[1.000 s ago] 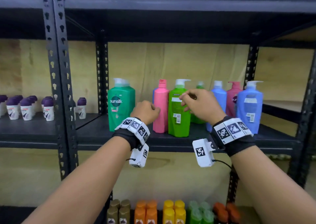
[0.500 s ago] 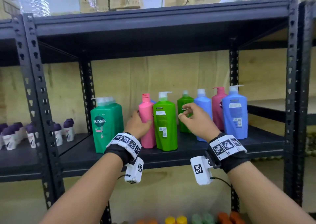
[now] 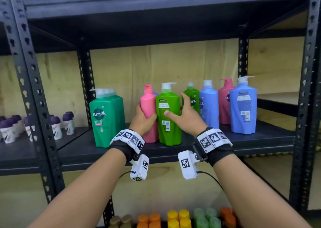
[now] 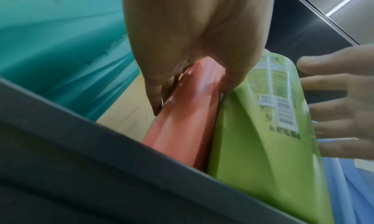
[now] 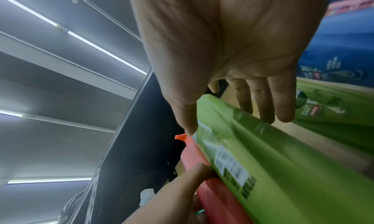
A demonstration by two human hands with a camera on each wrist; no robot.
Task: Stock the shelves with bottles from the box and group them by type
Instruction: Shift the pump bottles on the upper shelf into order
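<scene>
On the middle shelf [image 3: 260,140] stand shampoo bottles. My left hand [image 3: 143,119] grips the pink bottle [image 3: 148,106], thumb on its front and fingers round its left side [image 4: 192,109]. Right beside it stands the light green pump bottle [image 3: 168,123] [image 4: 263,147] [image 5: 283,163]. My right hand [image 3: 182,113] is spread open around it, thumb touching its label, fingers reaching past its right side without closing. Behind that hand stand a dark green bottle [image 3: 192,95], two blue bottles [image 3: 208,106] [image 3: 243,109] and a dark pink one [image 3: 225,102].
A pack of teal sunsilk bottles [image 3: 107,116] stands at the shelf's left end. Small purple-capped bottles [image 3: 55,127] fill the neighbouring bay past the black upright [image 3: 34,88]. Orange, yellow and green caps [image 3: 177,217] show on the shelf below. Another upright [image 3: 307,88] bounds the right.
My right hand, loosely curled near the bottle tops before, has spread its fingers around the light green bottle. The left hand stays on the pink bottle. The camera has tilted upward.
</scene>
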